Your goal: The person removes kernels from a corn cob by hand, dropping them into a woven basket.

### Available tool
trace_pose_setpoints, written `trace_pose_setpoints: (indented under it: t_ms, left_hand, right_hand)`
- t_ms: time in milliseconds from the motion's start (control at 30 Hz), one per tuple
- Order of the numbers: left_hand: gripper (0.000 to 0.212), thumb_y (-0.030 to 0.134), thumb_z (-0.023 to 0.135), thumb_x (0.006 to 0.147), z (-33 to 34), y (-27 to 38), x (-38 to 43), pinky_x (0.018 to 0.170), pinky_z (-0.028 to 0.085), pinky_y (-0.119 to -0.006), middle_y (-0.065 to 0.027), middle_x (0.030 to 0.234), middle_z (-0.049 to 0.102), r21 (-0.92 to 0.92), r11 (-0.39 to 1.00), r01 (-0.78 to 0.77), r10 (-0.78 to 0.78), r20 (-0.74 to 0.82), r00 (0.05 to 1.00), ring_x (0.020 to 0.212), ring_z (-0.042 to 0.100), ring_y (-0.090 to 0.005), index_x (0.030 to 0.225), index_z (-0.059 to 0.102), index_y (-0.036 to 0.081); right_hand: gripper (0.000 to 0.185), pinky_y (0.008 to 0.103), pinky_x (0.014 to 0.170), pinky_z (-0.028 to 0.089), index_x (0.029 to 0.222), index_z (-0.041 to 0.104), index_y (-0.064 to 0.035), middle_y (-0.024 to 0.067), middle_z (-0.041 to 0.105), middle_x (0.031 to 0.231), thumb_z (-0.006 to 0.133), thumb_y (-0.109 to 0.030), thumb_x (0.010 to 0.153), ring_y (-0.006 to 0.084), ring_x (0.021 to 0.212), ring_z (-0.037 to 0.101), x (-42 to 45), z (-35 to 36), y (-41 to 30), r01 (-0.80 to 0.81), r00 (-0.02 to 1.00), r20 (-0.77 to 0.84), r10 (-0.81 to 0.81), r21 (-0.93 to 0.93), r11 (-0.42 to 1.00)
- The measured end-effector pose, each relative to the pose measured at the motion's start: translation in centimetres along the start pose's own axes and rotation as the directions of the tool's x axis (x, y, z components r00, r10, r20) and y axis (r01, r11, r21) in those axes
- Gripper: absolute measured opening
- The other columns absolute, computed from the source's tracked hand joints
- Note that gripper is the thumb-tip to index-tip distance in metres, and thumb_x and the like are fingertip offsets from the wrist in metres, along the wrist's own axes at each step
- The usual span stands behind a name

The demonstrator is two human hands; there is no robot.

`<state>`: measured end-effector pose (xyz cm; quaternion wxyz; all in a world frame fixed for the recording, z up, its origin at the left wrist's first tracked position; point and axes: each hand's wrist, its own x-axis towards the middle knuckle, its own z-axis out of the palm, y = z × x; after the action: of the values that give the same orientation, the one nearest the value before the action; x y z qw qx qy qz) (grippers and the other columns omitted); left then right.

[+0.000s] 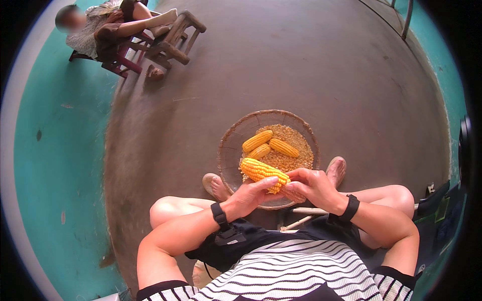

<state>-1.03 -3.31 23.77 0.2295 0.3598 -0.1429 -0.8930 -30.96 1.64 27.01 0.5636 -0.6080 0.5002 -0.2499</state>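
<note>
A yellow ear of corn (260,171) slants above the near part of a round woven basket (230,150). My left hand (254,193) holds it from below, with the thumb along its side. At its right end, the fingers and thumb of my right hand (310,186) grip a reddish, kernel-free cob section (295,195). I cannot tell whether this is the ear's bare end or a separate cob. Loose corn kernels (290,160) cover part of the basket's bottom. On them lie three more ears, including a left ear (257,140) and a right ear (284,148).
The basket stands on the concrete floor (320,75) between my feet. At the far left a seated person (109,30) rests their legs on a wooden stool (175,39); a shoe (154,72) lies below. Teal-painted walls rise at the left (64,143) and right.
</note>
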Motion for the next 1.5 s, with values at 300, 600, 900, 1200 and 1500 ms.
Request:
trace_pose_setpoints:
  t_ms: [300, 600, 900, 1200, 1500]
  left_hand:
    - [0.055, 0.029, 0.070, 0.134, -0.6, 0.0, -0.2, 0.148, 0.054, -0.053, -0.0164, 0.176, 0.071, 0.025, 0.998, -0.060, 0.060, -0.009, 0.998, 0.164, 0.071, -0.0300, 0.181, 0.057, 0.002]
    - [0.063, 0.022, 0.082, 0.128, -6.7, -0.5, 4.3, 0.141, 0.060, -0.056, -0.0113, 0.175, 0.074, 0.114, 0.993, -0.012, 0.021, -0.070, 0.997, 0.163, 0.071, -0.0279, 0.184, 0.058, 0.007]
    - [0.068, 0.015, 0.085, 0.125, -5.9, -0.5, 6.0, 0.139, 0.063, -0.055, -0.0120, 0.176, 0.073, 0.112, 0.993, -0.033, 0.024, 0.081, 0.996, 0.162, 0.072, -0.0280, 0.185, 0.055, 0.007]
    - [0.069, 0.011, 0.087, 0.123, -5.7, 0.3, 6.2, 0.142, 0.060, -0.051, -0.0152, 0.177, 0.071, 0.021, 0.998, -0.053, 0.051, 0.085, 0.995, 0.163, 0.071, -0.0286, 0.184, 0.055, 0.006]
    - [0.070, 0.015, 0.086, 0.125, -7.2, -0.3, 6.9, 0.142, 0.059, -0.052, -0.0154, 0.176, 0.072, 0.035, 0.997, -0.074, 0.071, 0.081, 0.994, 0.164, 0.071, -0.0299, 0.186, 0.053, 0.006]
  right_hand:
    - [0.029, 0.0499, 0.089, 0.071, 0.121, 0.087, -0.0047, 0.0181, 0.090, 0.110, 0.092, -0.033, 0.117, 0.0393, 0.102, 0.090, -0.1, 1.2, 0.2, 0.172, 0.956, -0.177, -0.233, -0.307, 0.936]
    - [0.048, 0.0468, 0.098, 0.070, 0.131, 0.088, 0.0033, 0.0191, 0.095, 0.116, 0.084, -0.044, 0.124, 0.0306, 0.106, 0.091, 4.5, 0.0, 8.1, -0.044, 0.978, -0.207, 0.031, -0.062, 0.997]
    - [0.059, 0.0402, 0.104, 0.069, 0.145, 0.084, 0.0040, 0.0160, 0.092, 0.129, 0.082, -0.052, 0.127, 0.0202, 0.117, 0.088, 4.9, -0.2, 10.3, -0.062, 0.992, -0.098, 0.077, 0.151, 0.987]
    - [0.084, 0.0365, 0.107, 0.065, 0.153, 0.085, 0.0027, 0.0115, 0.092, 0.130, 0.062, -0.075, 0.131, 0.0204, 0.120, 0.083, 4.8, 0.2, 11.2, -0.357, 0.906, 0.292, 0.306, 0.138, 0.924]
    - [0.081, 0.0360, 0.101, 0.064, 0.142, 0.090, 0.0035, 0.0083, 0.090, 0.120, 0.063, -0.073, 0.131, 0.0168, 0.115, 0.080, 3.6, 0.5, 8.6, -0.364, 0.909, 0.285, 0.304, 0.191, 0.911]
